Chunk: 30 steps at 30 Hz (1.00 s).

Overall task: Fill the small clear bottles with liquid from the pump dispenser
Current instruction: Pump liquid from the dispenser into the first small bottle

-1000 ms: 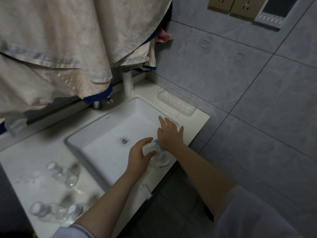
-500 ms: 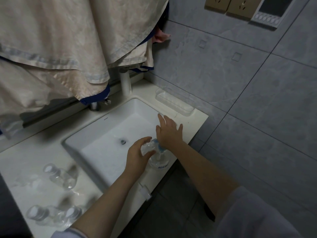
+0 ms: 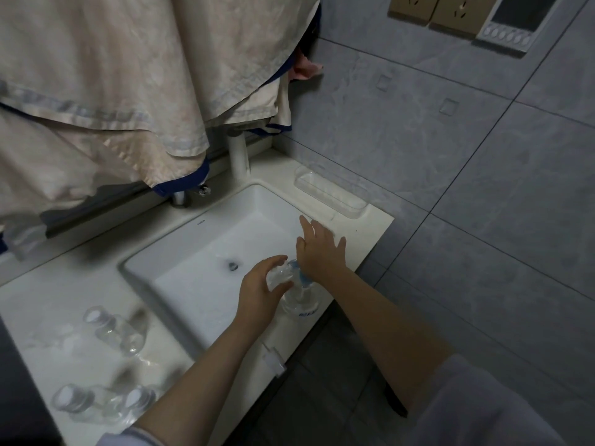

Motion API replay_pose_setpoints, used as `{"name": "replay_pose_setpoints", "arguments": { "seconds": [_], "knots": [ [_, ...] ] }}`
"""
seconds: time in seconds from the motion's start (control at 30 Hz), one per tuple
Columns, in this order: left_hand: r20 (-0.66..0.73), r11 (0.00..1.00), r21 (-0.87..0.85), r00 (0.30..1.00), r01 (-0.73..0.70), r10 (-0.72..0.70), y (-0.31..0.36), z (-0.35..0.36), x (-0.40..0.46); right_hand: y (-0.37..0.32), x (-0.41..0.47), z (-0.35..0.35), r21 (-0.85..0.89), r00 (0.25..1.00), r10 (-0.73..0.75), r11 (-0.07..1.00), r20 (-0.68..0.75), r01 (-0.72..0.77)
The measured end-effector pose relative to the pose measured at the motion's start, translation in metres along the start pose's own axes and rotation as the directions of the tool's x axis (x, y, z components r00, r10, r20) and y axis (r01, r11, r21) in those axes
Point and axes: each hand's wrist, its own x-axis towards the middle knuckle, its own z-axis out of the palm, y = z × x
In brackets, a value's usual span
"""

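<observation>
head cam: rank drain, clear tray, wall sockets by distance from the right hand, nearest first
From the right hand, on the pump:
1. Drain, left of it in the sink.
2. Clear tray, beyond the fingers against the wall.
3. Wall sockets, top of the wall.

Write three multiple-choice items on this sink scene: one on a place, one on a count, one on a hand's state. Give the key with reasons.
1. Where does the pump dispenser stand?
A. on the sink's front rim
B. on the floor
C. in the wall tray

2. How many small bottles lie on the counter at the left?
A. one
B. three
C. six

3. What is the left hand doing?
A. hanging idle
B. gripping a clear bottle
C. turning the tap

Key: 1 A, it sits at the basin's near edge; 2 B, three capped bottles show; 3 B, its fingers curl round the bottle by the pump.
</observation>
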Motion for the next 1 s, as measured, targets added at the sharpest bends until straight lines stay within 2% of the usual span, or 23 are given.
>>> {"name": "replay_pose_setpoints", "arguments": {
  "seconds": [0.13, 0.3, 0.43, 0.53, 0.7, 0.87, 1.0],
  "knots": [
    [0.014, 0.999, 0.036, 1.000, -0.001, 0.000, -0.0033, 0.0003, -0.0023, 0.0013, -0.0032, 0.0057, 0.010, 0.998, 0.017, 1.000, 0.068, -0.018],
    [0.004, 1.000, 0.004, 1.000, 0.019, -0.019, -0.0001, 0.0003, -0.0006, 0.0002, 0.0000, -0.0027, -0.051, 1.000, -0.025, 0.998, 0.011, 0.025],
    [0.009, 0.999, 0.031, 1.000, -0.011, 0.010, -0.0014, -0.0002, -0.0003, -0.0001, -0.0023, 0.0017, 0.042, 0.999, 0.027, 0.999, 0.047, -0.029],
    [0.013, 1.000, 0.009, 1.000, 0.018, -0.018, -0.0014, 0.0004, -0.0029, 0.0009, -0.0037, 0.0045, 0.017, 0.998, 0.027, 0.999, 0.061, -0.028],
    [0.004, 1.000, -0.007, 1.000, 0.018, -0.018, 0.0020, -0.0003, -0.0011, -0.0012, -0.0003, -0.0029, -0.044, 0.999, -0.027, 0.999, -0.034, 0.025],
    [0.014, 1.000, 0.009, 1.000, 0.008, -0.008, -0.0015, 0.0002, -0.0036, 0.0013, -0.0047, 0.0054, 0.042, 0.998, 0.024, 0.999, 0.054, -0.026],
    [0.025, 1.000, 0.005, 1.000, 0.010, -0.010, 0.0001, -0.0012, -0.0019, 0.0012, -0.0006, -0.0004, -0.058, 1.000, -0.025, 0.998, 0.001, 0.025]
  ]
}}
